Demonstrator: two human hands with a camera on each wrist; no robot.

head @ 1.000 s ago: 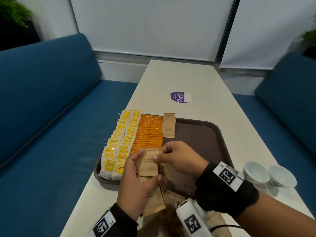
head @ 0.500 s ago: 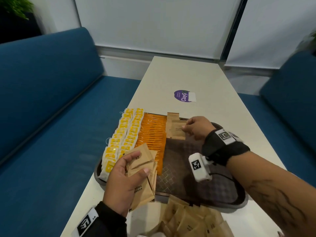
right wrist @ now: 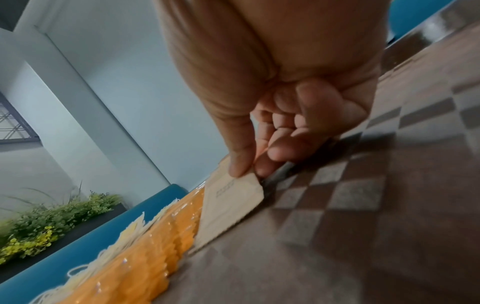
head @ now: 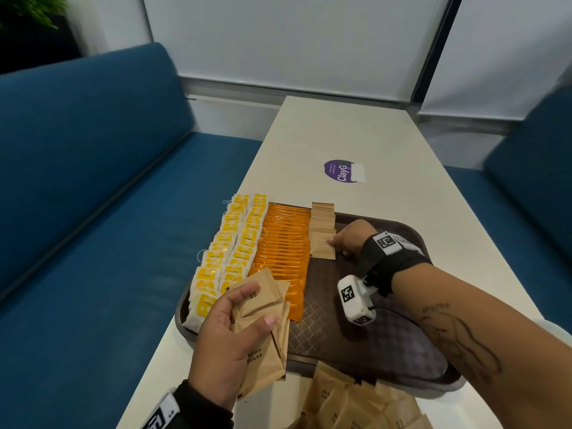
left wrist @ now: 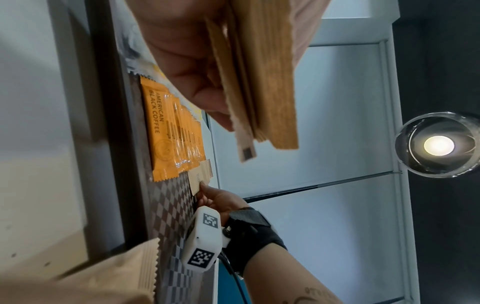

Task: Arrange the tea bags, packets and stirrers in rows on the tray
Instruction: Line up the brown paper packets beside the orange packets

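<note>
The brown tray (head: 402,345) lay under both hands, its bare checkered floor spread to the right of the right fingertips and toward the person. To the left of those fingertips ran the finished rows: the orange coffee packets (head: 283,246), and beyond them two rows of yellow tea bags (head: 230,252). Well behind the fingers, off the tray's near edge, sat the loose heap of brown sugar packets (head: 349,404).

The left hand (head: 226,339) hovered over the tray's near-left corner, thumb and fingers curled round a fanned stack of brown packets (head: 260,305). The right hand (head: 349,239) was at the short brown row (head: 322,218), thumb and forefinger pinched on the right edge of the newest packet (head: 323,247); the right-wrist view showed that packet (right wrist: 228,207) tilted, its left edge down against the orange row and the pinched edge not yet flat.

To do this well, I judge the packet should be lowered flat, overlapping the one beyond it as the others overlap, with its left edge kept against the orange packets, before the pinch is let go.

A second earlier both hands were together near the person, the right drawing a packet from the left's stack. Half a second earlier the right hand had already reached the row; since then the packet had settled lower, while the left hand had kept its stack.
</note>
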